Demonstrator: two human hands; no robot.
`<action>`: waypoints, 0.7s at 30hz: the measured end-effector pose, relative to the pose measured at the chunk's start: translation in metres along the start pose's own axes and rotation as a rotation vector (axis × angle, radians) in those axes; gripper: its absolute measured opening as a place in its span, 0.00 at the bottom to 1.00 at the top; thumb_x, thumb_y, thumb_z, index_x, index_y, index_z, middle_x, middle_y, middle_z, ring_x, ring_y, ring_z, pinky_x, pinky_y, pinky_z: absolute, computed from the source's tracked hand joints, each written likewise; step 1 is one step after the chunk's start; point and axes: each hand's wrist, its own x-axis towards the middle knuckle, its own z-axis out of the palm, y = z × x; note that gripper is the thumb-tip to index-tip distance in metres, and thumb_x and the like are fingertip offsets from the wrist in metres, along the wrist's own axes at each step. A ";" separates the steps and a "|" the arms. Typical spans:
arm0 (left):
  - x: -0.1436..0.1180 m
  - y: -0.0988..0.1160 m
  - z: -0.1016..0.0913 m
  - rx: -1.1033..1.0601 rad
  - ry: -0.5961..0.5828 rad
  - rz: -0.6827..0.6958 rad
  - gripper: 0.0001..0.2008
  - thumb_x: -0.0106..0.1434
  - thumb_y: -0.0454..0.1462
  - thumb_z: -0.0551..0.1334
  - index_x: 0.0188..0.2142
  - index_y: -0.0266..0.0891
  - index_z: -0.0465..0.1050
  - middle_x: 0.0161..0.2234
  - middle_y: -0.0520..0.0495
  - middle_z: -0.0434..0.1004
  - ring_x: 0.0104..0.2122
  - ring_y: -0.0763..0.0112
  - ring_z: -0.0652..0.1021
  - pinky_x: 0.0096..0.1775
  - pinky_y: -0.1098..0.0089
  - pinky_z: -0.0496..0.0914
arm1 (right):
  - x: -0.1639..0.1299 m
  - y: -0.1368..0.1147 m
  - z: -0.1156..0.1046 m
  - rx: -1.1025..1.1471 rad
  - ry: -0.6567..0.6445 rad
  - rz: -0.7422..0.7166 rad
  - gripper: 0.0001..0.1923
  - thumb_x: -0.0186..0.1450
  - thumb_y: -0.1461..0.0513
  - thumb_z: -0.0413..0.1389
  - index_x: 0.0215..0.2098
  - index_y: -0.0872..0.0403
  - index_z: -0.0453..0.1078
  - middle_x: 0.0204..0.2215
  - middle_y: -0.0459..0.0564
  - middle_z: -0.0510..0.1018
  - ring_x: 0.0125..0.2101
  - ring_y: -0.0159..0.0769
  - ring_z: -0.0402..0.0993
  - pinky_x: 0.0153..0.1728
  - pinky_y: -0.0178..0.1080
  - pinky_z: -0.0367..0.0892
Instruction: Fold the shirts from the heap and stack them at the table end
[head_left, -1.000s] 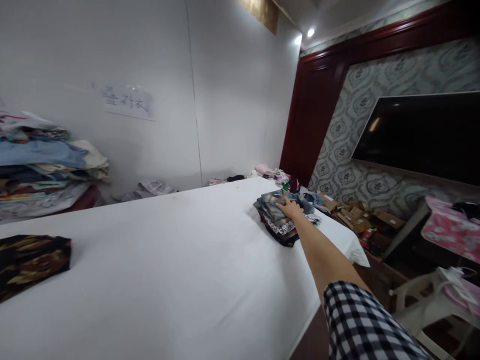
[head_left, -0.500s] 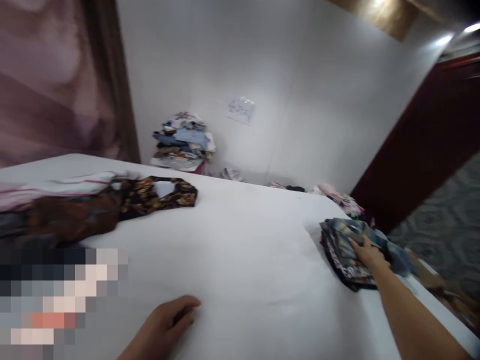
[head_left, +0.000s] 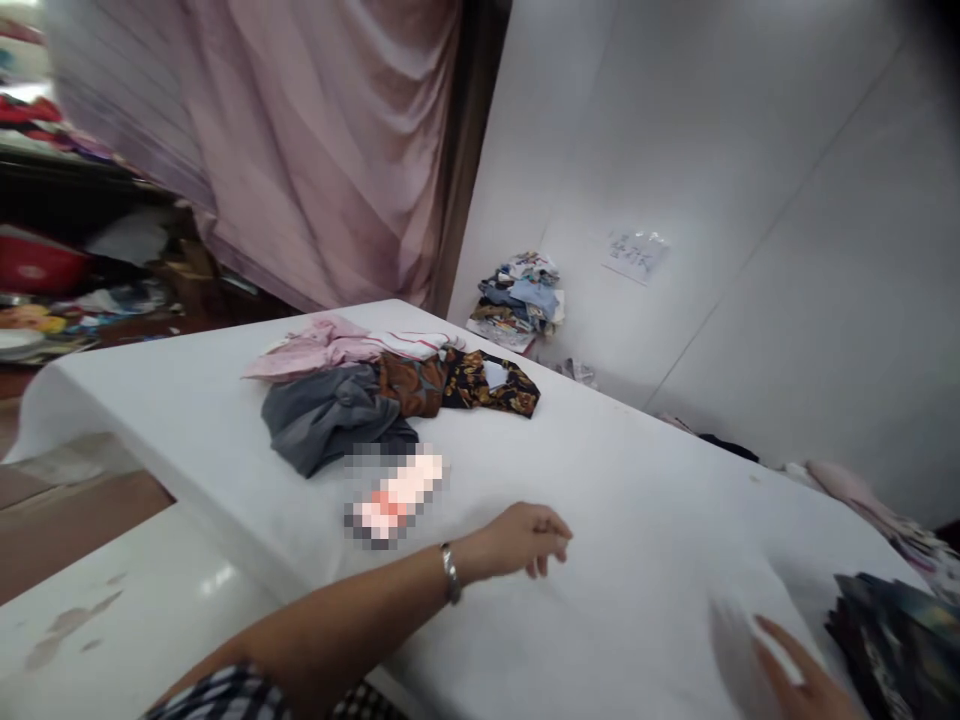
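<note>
My left hand (head_left: 525,543), with a silver bracelet on the wrist, is over the white-covered table (head_left: 630,600). Its fingers are loosely bent and apart, and nothing is in them. At the lower right, my right hand (head_left: 802,675) is partly cut off and blurred; its fingers look spread and hold nothing I can see. Just beyond it lies a stack of dark folded clothes (head_left: 900,640). Left of centre on the table are a grey garment (head_left: 322,410), a pink garment (head_left: 322,345), a brown patterned garment (head_left: 411,384) and a black floral garment (head_left: 469,380).
A pixelated object (head_left: 397,500) lies near my left forearm. Against the wall stands a pile of clothes (head_left: 521,295), below a paper sign (head_left: 636,255). A pink curtain (head_left: 322,150) hangs behind the table. More clothes (head_left: 855,490) are past the far right edge.
The view has swung left, bringing more curtain and the table's left side into sight. My right hand has come off the folded stack. My left hand reaches farther over the table.
</note>
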 end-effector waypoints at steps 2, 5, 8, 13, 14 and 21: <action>0.015 0.022 -0.016 -0.003 0.032 0.095 0.13 0.54 0.39 0.60 0.38 0.35 0.72 0.32 0.47 0.78 0.22 0.77 0.71 0.24 0.74 0.67 | -0.023 -0.042 0.047 0.073 -0.100 -0.007 0.12 0.47 0.42 0.57 0.32 0.20 0.74 0.41 0.47 0.81 0.46 0.60 0.74 0.45 0.56 0.70; 0.040 0.045 -0.048 0.135 0.162 0.142 0.13 0.58 0.39 0.58 0.41 0.35 0.72 0.36 0.44 0.79 0.23 0.78 0.73 0.25 0.75 0.69 | -0.045 -0.101 0.101 0.164 -0.281 -0.127 0.14 0.51 0.44 0.57 0.37 0.22 0.75 0.45 0.40 0.80 0.50 0.57 0.72 0.52 0.57 0.68; 0.065 0.052 -0.086 0.319 0.300 0.099 0.13 0.60 0.37 0.56 0.42 0.36 0.73 0.39 0.44 0.79 0.26 0.75 0.76 0.26 0.76 0.70 | -0.053 -0.139 0.133 0.178 -0.348 -0.251 0.16 0.54 0.47 0.57 0.42 0.23 0.74 0.47 0.38 0.78 0.52 0.57 0.71 0.53 0.59 0.67; 0.089 0.044 -0.160 0.581 0.487 0.010 0.08 0.59 0.36 0.58 0.35 0.37 0.76 0.35 0.42 0.80 0.34 0.65 0.79 0.34 0.70 0.71 | -0.057 -0.146 0.155 0.090 -0.274 -0.368 0.20 0.57 0.48 0.55 0.47 0.16 0.68 0.53 0.33 0.73 0.54 0.55 0.69 0.53 0.59 0.67; 0.090 0.042 -0.174 0.644 0.525 -0.001 0.07 0.58 0.35 0.59 0.33 0.37 0.76 0.36 0.41 0.80 0.37 0.63 0.79 0.37 0.69 0.71 | -0.057 -0.143 0.156 0.069 -0.273 -0.371 0.20 0.57 0.48 0.54 0.47 0.15 0.67 0.53 0.33 0.73 0.54 0.55 0.69 0.53 0.59 0.68; 0.096 0.038 -0.242 0.975 0.708 -0.057 0.13 0.60 0.37 0.57 0.42 0.40 0.75 0.51 0.38 0.74 0.51 0.57 0.73 0.50 0.64 0.67 | -0.054 -0.132 0.159 0.023 -0.250 -0.441 0.23 0.56 0.49 0.55 0.48 0.15 0.65 0.51 0.36 0.75 0.51 0.56 0.72 0.47 0.54 0.72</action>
